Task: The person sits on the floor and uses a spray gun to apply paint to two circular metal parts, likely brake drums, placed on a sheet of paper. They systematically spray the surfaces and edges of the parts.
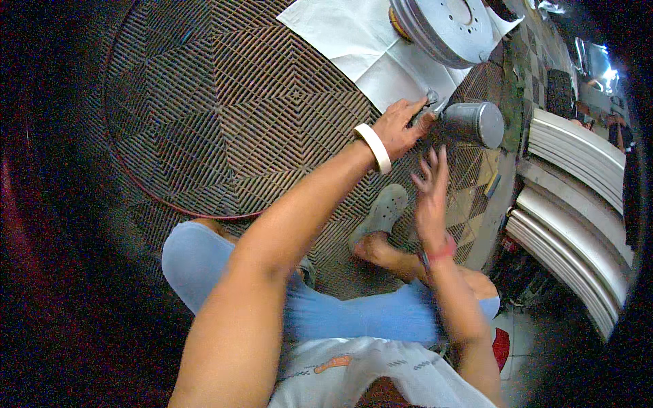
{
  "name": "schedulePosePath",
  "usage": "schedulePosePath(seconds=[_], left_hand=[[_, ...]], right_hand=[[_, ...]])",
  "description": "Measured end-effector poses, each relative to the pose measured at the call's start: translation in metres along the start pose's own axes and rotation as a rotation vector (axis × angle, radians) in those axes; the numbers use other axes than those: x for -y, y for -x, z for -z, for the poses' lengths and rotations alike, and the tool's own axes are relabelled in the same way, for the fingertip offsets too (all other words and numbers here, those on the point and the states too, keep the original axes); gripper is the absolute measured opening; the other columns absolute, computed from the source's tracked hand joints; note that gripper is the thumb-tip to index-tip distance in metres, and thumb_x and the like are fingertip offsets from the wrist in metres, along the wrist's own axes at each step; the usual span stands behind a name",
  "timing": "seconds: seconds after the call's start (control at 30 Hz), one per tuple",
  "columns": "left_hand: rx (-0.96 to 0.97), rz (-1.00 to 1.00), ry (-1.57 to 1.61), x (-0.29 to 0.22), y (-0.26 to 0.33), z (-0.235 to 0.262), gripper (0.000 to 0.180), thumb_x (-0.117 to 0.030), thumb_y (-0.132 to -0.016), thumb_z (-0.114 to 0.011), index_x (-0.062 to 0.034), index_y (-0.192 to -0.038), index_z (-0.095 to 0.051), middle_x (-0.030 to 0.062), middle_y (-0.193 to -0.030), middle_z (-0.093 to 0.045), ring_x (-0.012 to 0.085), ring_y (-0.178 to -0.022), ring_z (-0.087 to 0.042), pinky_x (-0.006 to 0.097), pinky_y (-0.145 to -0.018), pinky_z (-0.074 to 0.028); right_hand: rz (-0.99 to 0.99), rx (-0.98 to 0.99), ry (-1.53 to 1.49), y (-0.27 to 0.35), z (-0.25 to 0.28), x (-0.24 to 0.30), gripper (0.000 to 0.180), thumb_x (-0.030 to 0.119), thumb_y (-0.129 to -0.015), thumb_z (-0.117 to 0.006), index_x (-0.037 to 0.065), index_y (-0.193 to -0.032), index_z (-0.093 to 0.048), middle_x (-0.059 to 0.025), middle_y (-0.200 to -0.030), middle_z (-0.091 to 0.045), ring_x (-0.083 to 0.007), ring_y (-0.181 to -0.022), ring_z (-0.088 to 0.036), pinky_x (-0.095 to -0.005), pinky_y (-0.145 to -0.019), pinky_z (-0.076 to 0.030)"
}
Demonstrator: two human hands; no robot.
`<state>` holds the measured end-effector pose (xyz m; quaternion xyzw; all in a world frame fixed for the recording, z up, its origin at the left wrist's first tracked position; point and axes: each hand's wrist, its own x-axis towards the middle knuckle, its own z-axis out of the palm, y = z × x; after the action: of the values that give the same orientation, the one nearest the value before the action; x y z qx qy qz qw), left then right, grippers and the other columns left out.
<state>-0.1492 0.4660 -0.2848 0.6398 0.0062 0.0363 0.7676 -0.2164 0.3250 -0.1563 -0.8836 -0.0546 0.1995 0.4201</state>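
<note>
A big round grating of dark slatted metal (pixel 224 109) covers the floor, a white paper sheet (pixel 354 41) spread at its far edge under a grey metal drum (pixel 442 24). The left hand (pixel 401 126) grips a grey spray gun with a metal cup (pixel 469 122). The right hand (pixel 430 190) hovers just below, fingers spread, holding nothing.

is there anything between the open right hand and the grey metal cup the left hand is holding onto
Nothing visible. The right hand hangs open, fingers spread, just below the grey metal cup, with only bare slatted floor mat showing in the gap. The left hand grips the spray-gun-like metal fitting at the cup's left end, off that path.
</note>
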Motion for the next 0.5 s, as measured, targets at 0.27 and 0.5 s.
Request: schedulePosePath(seconds=[0.27,0.5], left_hand=[[0.146,-0.353,-0.841,-0.054,0.049,0.06,0.053,-0.037,-0.105,-0.045,-0.0021,-0.145,-0.051,0.0251,-0.145,-0.055,0.0427,-0.134,-0.051,0.054,-0.116,-0.036],[0.237,0.175,-1.101,-0.119,0.087,0.106,0.067,-0.056,-0.1,-0.052,-0.0017,-0.139,-0.058,0.0206,-0.132,-0.065,0.0391,-0.119,-0.062,0.054,-0.107,-0.044]], right_hand=[[-0.043,-0.434,-1.055,-0.078,-0.125,0.034,0.048,0.045,-0.112,-0.038,0.006,-0.136,-0.053,-0.0096,-0.131,-0.06,-0.0244,-0.115,-0.061,-0.041,-0.108,-0.046],[-0.02,-0.593,-0.805,-0.139,-0.176,-0.005,0.048,0.056,-0.106,-0.048,0.009,-0.107,-0.061,-0.0037,-0.086,-0.065,-0.0092,-0.062,-0.055,-0.0232,-0.049,-0.041]])
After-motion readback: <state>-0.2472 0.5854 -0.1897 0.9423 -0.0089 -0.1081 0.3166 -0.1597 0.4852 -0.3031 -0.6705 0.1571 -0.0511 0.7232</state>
